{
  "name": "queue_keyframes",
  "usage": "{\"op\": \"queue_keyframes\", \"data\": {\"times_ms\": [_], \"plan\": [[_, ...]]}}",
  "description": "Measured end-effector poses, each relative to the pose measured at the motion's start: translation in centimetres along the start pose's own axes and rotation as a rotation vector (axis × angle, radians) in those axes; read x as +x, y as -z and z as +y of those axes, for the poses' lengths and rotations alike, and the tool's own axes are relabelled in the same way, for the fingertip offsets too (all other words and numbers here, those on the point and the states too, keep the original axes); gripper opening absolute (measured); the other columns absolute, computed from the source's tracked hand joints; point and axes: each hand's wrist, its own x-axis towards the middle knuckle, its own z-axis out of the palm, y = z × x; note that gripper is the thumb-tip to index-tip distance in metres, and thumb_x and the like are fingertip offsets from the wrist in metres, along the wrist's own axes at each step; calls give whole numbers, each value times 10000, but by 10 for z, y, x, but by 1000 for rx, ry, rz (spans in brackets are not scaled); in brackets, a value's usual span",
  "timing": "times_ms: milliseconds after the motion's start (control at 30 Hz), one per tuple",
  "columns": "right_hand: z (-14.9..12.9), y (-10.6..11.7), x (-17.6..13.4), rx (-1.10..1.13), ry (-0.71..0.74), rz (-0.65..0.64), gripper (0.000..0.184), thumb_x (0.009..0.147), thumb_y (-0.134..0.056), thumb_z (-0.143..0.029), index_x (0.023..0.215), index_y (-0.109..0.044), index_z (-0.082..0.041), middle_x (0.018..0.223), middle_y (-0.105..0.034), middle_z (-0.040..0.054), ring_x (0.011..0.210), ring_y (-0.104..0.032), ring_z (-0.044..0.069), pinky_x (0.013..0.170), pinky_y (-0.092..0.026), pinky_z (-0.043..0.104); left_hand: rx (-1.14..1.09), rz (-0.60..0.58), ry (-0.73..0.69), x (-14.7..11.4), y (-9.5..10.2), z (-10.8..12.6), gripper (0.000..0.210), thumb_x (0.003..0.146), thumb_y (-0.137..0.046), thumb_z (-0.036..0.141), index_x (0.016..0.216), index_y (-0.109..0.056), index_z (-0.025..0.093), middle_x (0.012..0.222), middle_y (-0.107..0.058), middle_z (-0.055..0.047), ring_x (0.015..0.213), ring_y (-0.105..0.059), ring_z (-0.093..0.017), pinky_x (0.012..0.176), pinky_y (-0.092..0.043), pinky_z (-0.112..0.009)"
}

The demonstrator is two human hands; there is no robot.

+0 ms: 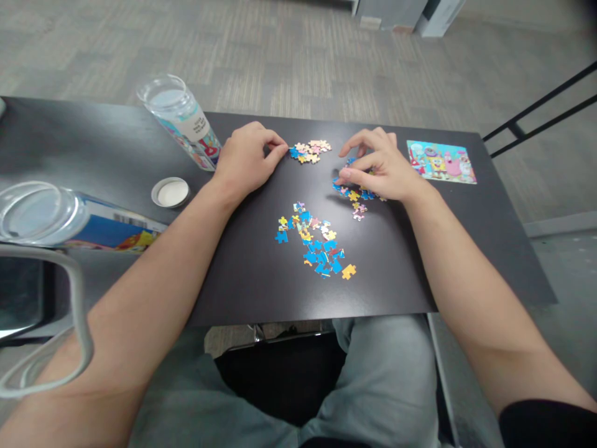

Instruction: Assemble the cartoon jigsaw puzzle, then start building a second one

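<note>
My left hand (252, 155) rests on the dark table with thumb and forefinger pinched on the edge of a blue puzzle piece (293, 152). That piece lies at the left end of a small heap of pieces (311, 151), several of them showing pale backs. Over a second heap of pieces (354, 195), my right hand (375, 165) hovers with fingers curved and apart, hiding part of it. No piece can be made out in its grasp. Nearer my body, a loose spread of blue, yellow and pink pieces (319, 246) lies between my forearms.
A colourful cartoon picture card (442, 162) lies to the right. On the left are two clear plastic jars, one upright (186, 127) and one nearer (107, 224), plus a round white lid (171, 193). A pale cable-like loop (81, 311) hangs at lower left. The table's far edge borders carpet (261, 62).
</note>
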Motion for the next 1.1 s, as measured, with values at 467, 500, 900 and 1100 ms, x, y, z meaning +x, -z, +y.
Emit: {"op": "queue_keyframes", "data": {"times_ms": [467, 500, 900, 1100], "plan": [[4, -12, 2, -54, -71, 68, 558, 1326, -596, -765, 1293, -946, -332, 1446, -884, 170, 1392, -727, 466, 1299, -402, 776, -206, -239, -67, -6, 5, 25, 446, 1058, -860, 719, 955, -878, 285, 750, -708, -15, 807, -615, -228, 822, -497, -416], [2, -12, 2, -62, -64, 57, 558, 1326, -597, -765, 1302, -947, -331, 1443, -879, 173, 1391, -724, 466, 1299, -398, 780, -202, -237, -68, -7, 5, 25, 443, 1061, -864, 715, 955, -876, 285, 755, -712, -15, 806, -615, -227, 821, -497, -416], [-34, -24, 6, -94, 116, -133, 744, 1309, -438, -901, 1610, -957, -460, 1673, -808, 137, 1448, -738, 481, 1268, -463, 767, -22, -30, -59, -7, -2, 9, 376, 1111, -859, 499, 1459, -904, 363, 1325, -851, -86, 1117, -777, -305, 1059, -645, -496], [-21, -7, 5, -44, 68, -60, 819, 1298, -430, -934, 1215, -1060, -417, 1566, -906, 101, 1334, -780, 417, 1317, -426, 806, 17, -98, -35, -12, 1, 15, 491, 1123, -869, 649, 1506, -929, 346, 1393, -844, -91, 1302, -780, -341, 1163, -634, -519]]}}
